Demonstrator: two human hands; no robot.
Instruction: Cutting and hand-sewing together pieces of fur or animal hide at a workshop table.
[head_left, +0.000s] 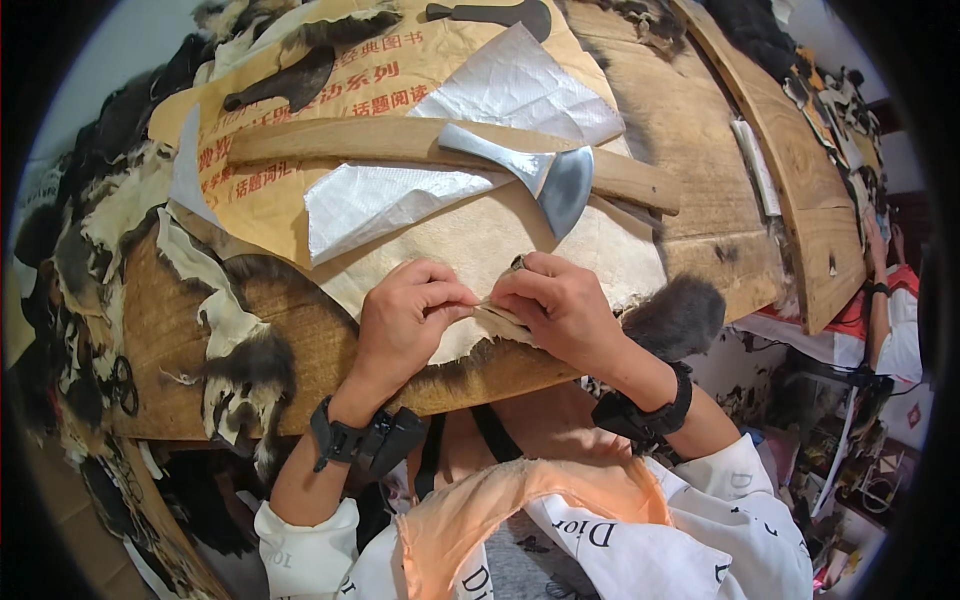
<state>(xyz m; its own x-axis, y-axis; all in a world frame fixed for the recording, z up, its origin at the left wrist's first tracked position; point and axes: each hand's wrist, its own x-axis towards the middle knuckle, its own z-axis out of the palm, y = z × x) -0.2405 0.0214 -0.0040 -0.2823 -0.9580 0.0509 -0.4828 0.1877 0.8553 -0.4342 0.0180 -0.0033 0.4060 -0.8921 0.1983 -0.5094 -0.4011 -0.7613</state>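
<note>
A pale hide (450,243), skin side up with dark fur along its edge, lies at the near edge of the wooden table. Close together at that edge, both hands pinch the skin between thumb and fingers: my left hand (410,312) and my right hand (562,310), which wears a ring. A narrow fold of the hide shows between the fingertips; anything smaller there is hidden. Just beyond the hands, a long wooden bar (370,140) lies crosswise with an axe-shaped metal blade (565,190) on it. A grey furry piece (680,315) lies beside my right hand.
Under the bar are a white woven sheet (530,85) and a yellow printed sack (270,200). Two dark curved tools (300,80) (510,14) rest on the sack. Fur scraps (245,370) hang over the table's left edge. Another person's arm (880,310) shows far right.
</note>
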